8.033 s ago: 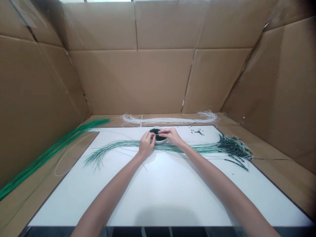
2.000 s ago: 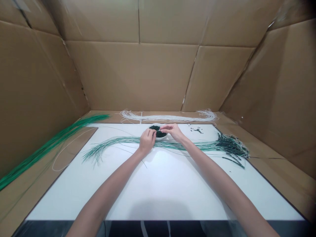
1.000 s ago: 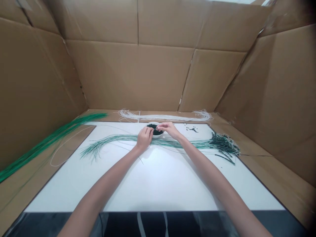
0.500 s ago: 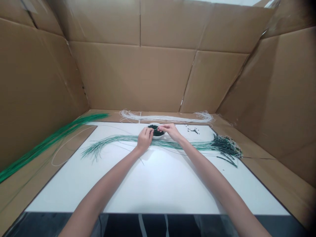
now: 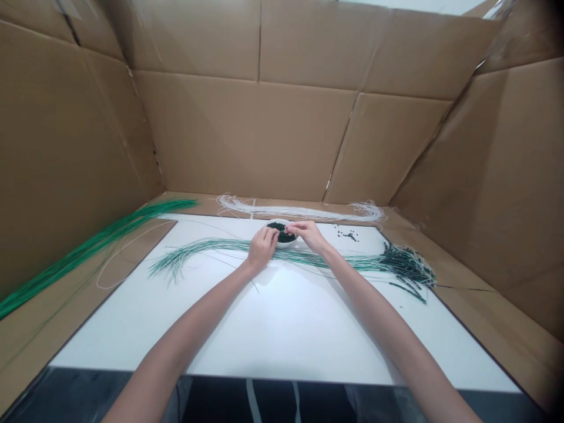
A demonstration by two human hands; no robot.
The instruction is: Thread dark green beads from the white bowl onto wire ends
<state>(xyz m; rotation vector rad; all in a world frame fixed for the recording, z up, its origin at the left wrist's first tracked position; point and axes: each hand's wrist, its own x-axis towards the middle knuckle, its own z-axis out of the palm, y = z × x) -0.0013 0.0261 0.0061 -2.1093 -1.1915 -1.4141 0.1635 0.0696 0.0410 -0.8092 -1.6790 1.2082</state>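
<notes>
holding dark green beads (image 5: 288,237): white bowl (image 5: 286,245) | left hand (image 5: 262,245), right hand (image 5: 309,235): grip pinched together

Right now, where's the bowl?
In the head view, the bowl is at the far centre of the board, between the left hand and right hand, just beyond the green strands.

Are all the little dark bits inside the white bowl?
No, some of the dark bits lie scattered on the white board, to the right of the bowl.
</notes>
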